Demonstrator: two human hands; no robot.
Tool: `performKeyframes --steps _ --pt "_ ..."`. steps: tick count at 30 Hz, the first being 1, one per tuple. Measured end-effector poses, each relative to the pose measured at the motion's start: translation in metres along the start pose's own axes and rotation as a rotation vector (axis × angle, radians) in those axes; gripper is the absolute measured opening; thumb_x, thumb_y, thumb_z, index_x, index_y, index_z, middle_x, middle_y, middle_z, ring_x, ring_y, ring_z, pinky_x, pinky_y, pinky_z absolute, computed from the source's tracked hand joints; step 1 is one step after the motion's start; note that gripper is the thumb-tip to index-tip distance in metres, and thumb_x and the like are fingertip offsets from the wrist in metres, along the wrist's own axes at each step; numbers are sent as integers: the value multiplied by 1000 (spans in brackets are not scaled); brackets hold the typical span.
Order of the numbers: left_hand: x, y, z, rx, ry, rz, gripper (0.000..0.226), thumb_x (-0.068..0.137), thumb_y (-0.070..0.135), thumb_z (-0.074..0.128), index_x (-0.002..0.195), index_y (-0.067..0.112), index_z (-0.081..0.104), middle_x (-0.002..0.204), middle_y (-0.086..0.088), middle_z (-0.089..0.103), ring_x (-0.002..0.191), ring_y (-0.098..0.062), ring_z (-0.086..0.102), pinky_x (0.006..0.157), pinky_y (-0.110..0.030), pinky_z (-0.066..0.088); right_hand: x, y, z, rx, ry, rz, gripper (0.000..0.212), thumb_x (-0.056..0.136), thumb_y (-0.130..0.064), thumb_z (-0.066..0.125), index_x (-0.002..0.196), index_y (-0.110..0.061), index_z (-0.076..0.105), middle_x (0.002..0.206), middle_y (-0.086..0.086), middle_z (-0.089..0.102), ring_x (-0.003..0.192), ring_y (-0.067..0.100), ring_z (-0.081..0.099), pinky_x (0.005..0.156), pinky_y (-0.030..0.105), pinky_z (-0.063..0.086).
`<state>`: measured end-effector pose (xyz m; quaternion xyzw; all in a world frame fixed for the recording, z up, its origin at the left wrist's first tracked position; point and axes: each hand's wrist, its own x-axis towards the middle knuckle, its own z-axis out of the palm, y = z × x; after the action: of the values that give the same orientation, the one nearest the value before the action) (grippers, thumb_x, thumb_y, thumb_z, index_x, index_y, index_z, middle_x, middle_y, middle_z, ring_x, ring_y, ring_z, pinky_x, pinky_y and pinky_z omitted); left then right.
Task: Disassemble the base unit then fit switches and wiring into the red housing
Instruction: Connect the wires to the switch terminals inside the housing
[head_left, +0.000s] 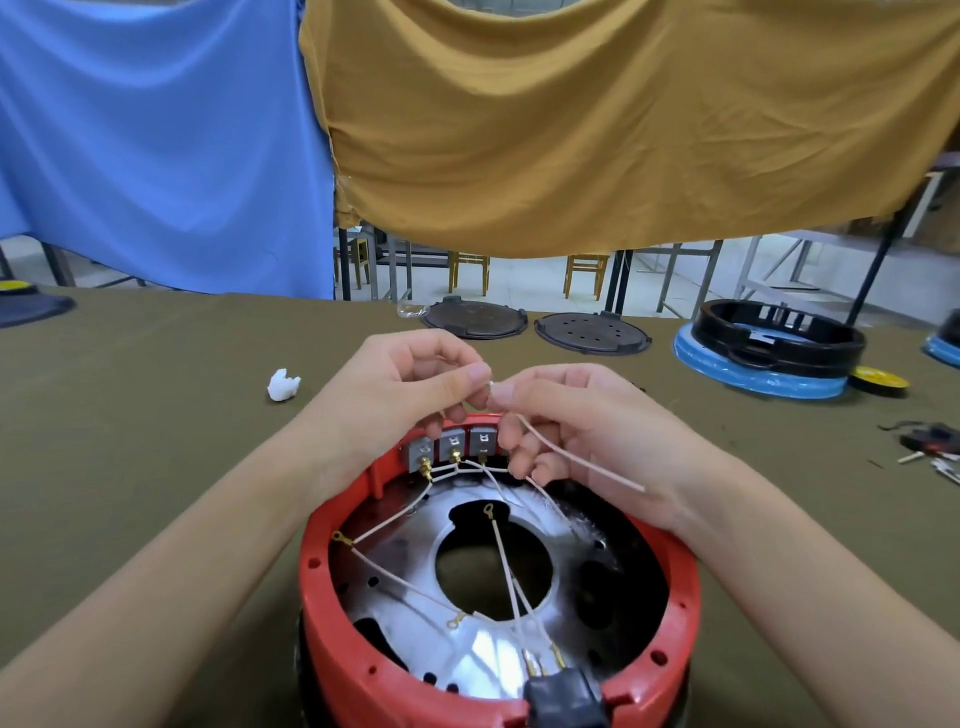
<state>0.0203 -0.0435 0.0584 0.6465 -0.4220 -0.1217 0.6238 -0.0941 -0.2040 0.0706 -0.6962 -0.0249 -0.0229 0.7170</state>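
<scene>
The round red housing (332, 618) lies open-side up in front of me, a shiny metal plate (410, 571) with a central hole inside it. Three grey switches (453, 447) sit in its far wall, thin white wires (504, 561) running from them across the plate to ring terminals and to a black socket (563, 696) at the near rim. Above the far wall, my left hand (410, 389) and my right hand (576, 415) meet, both pinching the same white wire end (582, 462) between thumb and fingertips. One loose end sticks out to the right.
On the olive cloth table (156, 415) lie a small white plastic part (283, 385), two dark round lids (475, 318) at the back, a black ring on a blue base (769, 353) at right, a yellow disc (880, 378), and small tools (930, 441) far right.
</scene>
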Motion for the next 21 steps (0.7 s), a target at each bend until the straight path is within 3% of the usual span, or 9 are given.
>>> performKeyframes --steps 3,8,12,16,21 --pt "-1 0 2 58 10 66 11 81 29 71 84 18 73 70 3 69 59 -5 58 49 -15 44 1 1 0 -147 135 -89 10 89 -16 70 92 -7 68 68 8 68 47 14 57 42 18 43" --pt "-1 1 -2 107 -17 84 13 81 29 72 88 20 78 75 -1 74 65 -6 64 54 -15 47 -3 -2 2 -275 178 -187 4 90 -10 68 89 -6 68 65 9 68 43 14 55 38 20 42" --pt "1 -2 -15 231 -12 64 13 83 31 73 96 29 76 91 1 77 84 -16 72 76 -27 59 -3 -2 2 -287 213 -197 3 89 -7 65 86 -5 66 63 8 67 43 14 55 38 21 42" --pt "4 -15 -29 509 -37 -70 23 83 44 74 106 41 68 102 17 71 96 -2 66 92 -35 55 0 -1 -3 -144 239 -106 4 89 -10 66 86 -6 65 66 8 66 44 13 53 40 20 42" --pt "3 -21 -28 633 -218 -175 12 91 43 68 103 41 68 92 16 72 84 -7 68 86 -39 56 3 1 -10 126 136 53 9 88 -15 66 81 -11 63 66 2 58 46 8 44 38 16 35"
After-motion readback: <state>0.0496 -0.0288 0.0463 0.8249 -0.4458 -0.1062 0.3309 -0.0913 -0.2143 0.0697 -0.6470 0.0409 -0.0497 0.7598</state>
